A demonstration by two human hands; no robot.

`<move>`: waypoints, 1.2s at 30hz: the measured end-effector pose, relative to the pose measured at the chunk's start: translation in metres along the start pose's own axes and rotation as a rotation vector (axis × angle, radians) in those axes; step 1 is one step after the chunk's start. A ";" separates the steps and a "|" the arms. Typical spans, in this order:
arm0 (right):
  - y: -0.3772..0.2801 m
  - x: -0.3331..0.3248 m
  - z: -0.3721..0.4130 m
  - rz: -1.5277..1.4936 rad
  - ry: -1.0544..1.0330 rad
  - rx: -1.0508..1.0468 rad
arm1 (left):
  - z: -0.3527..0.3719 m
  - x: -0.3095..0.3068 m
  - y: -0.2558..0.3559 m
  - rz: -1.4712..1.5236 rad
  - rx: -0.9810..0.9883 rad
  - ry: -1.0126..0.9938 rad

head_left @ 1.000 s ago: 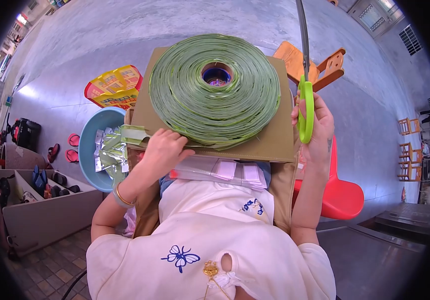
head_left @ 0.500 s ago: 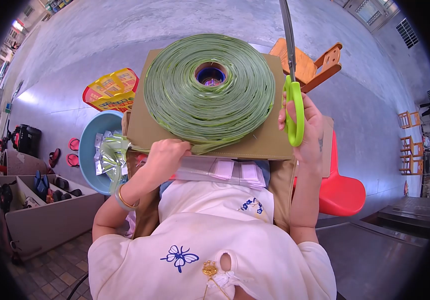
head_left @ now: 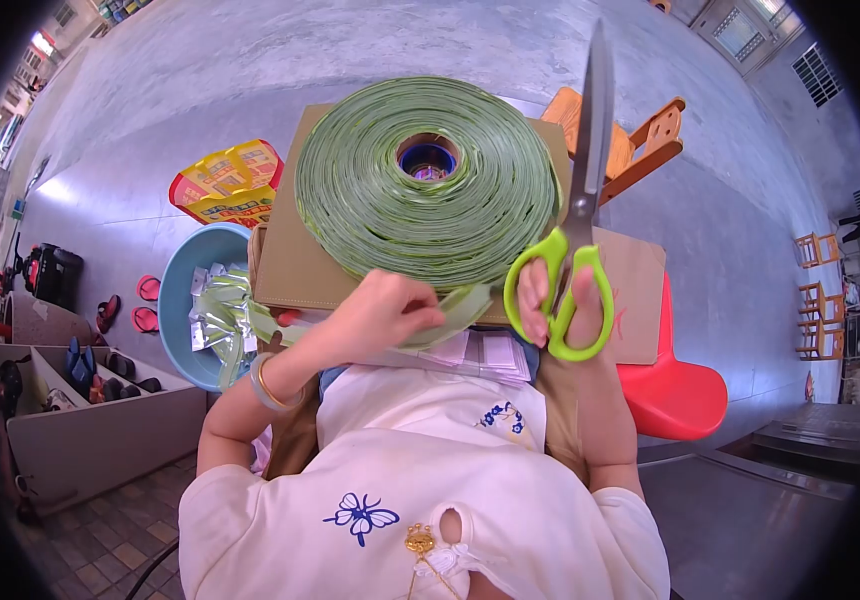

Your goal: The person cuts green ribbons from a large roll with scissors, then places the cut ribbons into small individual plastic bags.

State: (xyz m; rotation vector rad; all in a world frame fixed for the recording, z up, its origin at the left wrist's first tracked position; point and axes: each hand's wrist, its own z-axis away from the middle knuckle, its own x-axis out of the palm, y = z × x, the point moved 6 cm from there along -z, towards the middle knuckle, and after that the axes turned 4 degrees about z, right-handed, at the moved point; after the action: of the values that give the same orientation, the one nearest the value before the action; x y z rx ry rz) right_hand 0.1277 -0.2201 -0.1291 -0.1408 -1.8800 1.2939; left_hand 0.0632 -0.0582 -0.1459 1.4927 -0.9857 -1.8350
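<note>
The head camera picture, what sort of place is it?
Probably a home's entrance area used for handwork: I see a pale, boxy shoe rack, red flip-flops on the smooth grey floor, and a big, round roll of green ribbon-like plastic.

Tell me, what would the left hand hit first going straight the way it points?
The left hand would probably meet the green strip first, with the scissors beyond, though depth and contact are unclear.

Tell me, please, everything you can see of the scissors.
The scissors have bright green, plastic-looking loops and long grey, metal-looking blades that look closed or nearly so. They point toward the picture's top, held in the right hand, fingers through one loop, thumb through the other. They appear beside the green roll.
</note>
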 end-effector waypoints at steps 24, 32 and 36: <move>0.045 -0.001 0.033 0.545 -0.084 0.478 | 0.001 -0.049 -0.007 0.770 -0.226 0.166; 0.041 -0.002 0.032 0.650 -0.112 0.428 | -0.022 -0.033 0.002 0.920 -0.266 -0.113; 0.043 -0.005 0.036 0.675 -0.090 0.404 | -0.028 -0.036 0.006 0.826 -0.203 -0.069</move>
State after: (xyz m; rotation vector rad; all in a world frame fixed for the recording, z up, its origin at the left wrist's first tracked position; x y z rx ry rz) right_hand 0.0918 -0.2285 -0.1710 -0.5434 -1.6530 2.1380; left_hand 0.0984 -0.0378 -0.1242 0.7239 -1.1734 -1.3227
